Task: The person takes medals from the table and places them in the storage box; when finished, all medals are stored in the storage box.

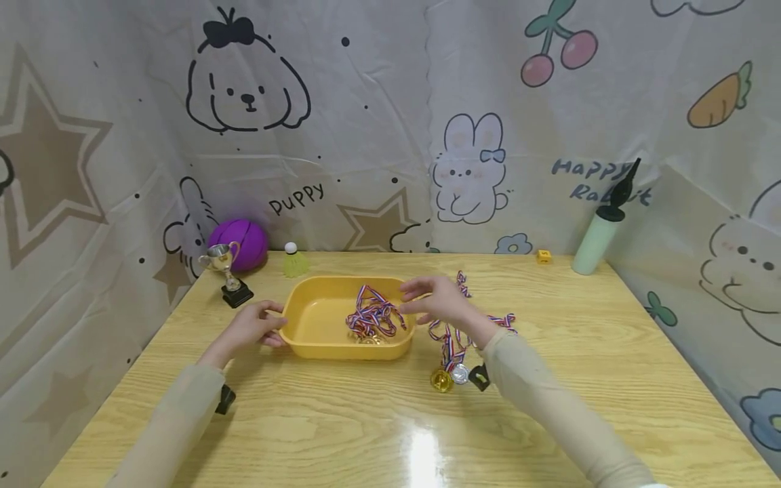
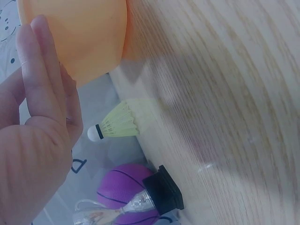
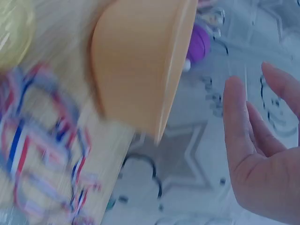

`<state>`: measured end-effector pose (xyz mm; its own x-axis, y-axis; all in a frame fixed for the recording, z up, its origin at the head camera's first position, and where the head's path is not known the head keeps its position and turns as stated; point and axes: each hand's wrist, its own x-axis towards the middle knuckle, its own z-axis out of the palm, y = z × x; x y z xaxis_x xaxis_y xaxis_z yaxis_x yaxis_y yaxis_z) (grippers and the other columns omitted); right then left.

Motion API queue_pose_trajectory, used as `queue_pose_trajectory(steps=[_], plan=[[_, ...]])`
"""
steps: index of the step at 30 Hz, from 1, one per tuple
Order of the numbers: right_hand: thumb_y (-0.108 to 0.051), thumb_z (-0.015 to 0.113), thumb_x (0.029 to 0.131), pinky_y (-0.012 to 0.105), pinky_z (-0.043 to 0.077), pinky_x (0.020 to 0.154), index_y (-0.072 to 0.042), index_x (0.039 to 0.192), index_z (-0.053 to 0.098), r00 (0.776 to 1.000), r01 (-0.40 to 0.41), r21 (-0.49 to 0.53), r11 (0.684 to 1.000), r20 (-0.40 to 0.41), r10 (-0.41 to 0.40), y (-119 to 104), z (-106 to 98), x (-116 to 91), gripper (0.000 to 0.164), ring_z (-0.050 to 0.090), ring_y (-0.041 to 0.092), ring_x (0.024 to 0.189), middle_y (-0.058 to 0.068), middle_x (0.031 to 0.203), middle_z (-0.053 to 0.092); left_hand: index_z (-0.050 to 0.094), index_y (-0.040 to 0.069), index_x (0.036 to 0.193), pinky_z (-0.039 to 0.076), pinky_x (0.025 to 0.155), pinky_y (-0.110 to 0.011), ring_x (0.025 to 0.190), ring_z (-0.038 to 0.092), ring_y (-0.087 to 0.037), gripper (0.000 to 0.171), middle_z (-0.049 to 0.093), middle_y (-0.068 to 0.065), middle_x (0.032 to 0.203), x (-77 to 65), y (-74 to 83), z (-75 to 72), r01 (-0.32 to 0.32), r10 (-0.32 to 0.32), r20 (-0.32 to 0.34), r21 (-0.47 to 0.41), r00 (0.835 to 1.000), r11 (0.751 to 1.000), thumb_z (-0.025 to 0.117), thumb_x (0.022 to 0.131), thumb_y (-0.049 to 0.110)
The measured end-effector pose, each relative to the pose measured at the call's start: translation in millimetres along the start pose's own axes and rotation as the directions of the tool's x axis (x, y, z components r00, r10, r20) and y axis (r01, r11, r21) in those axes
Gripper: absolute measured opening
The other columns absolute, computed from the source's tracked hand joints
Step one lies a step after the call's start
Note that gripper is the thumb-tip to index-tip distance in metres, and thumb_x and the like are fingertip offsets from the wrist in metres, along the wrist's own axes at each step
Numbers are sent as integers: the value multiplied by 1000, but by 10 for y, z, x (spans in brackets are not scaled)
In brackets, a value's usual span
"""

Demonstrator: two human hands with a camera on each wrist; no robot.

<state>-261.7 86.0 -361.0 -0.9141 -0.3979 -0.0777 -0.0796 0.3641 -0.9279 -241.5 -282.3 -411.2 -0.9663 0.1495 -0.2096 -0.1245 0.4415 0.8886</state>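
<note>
A yellow plastic basin (image 1: 317, 352) sits mid-table, holding a tangle of red, white and blue medal ribbons (image 1: 372, 312) with gold medals (image 1: 369, 339) beneath. My left hand (image 1: 256, 325) is at its left end, straight fingers (image 2: 42, 70) right at the wall and rim. My right hand (image 1: 436, 298) hovers by the right end, fingers spread and holding nothing; the right wrist view shows a gap between it and the basin (image 3: 136, 65). Right of the basin lie more ribbons (image 1: 451, 349), with a gold medal (image 1: 442, 381) and a silver medal (image 1: 460, 373); the right forearm partly covers them.
At the back left stand a trophy cup (image 1: 227, 268), a purple ball (image 1: 244, 244) and a yellow shuttlecock (image 1: 295, 263). A green hand pump (image 1: 594, 240) and a small yellow cube (image 1: 544, 257) are at the back right. A printed curtain (image 1: 378, 135) borders the table.
</note>
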Motion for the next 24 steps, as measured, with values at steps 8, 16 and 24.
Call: queue_pose_trajectory(steps=[8, 16, 24], plan=[[-14, 72, 85, 43, 61, 83, 1, 129, 55, 995, -60, 55, 997, -72, 64, 309, -612, -201, 50, 66, 16, 92, 20, 119, 60, 37, -14, 132, 63, 65, -29, 63, 66, -10, 45, 63, -16, 90, -4, 7, -2, 5, -5, 4, -6, 1000, 1000, 54, 97, 9], [-14, 67, 89, 50, 56, 92, 7, 133, 48, 982, -149, 52, 988, -114, 154, 691, -901, -335, 52, 66, 14, 93, 25, 123, 58, 37, -14, 132, 64, 66, -31, 63, 66, -10, 45, 63, -16, 89, -2, 22, -22, 0, 0, 7, 0, 1000, 1000, 54, 97, 9], [-12, 66, 88, 36, 63, 69, 11, 131, 48, 964, -229, 16, 973, -137, 229, 1011, -950, -367, 52, 66, 10, 81, 19, 110, 68, 37, -14, 132, 64, 66, -30, 62, 66, -10, 45, 62, -20, 92, 5, 8, -16, 10, -10, 8, 13, 1000, 1000, 54, 97, 9]])
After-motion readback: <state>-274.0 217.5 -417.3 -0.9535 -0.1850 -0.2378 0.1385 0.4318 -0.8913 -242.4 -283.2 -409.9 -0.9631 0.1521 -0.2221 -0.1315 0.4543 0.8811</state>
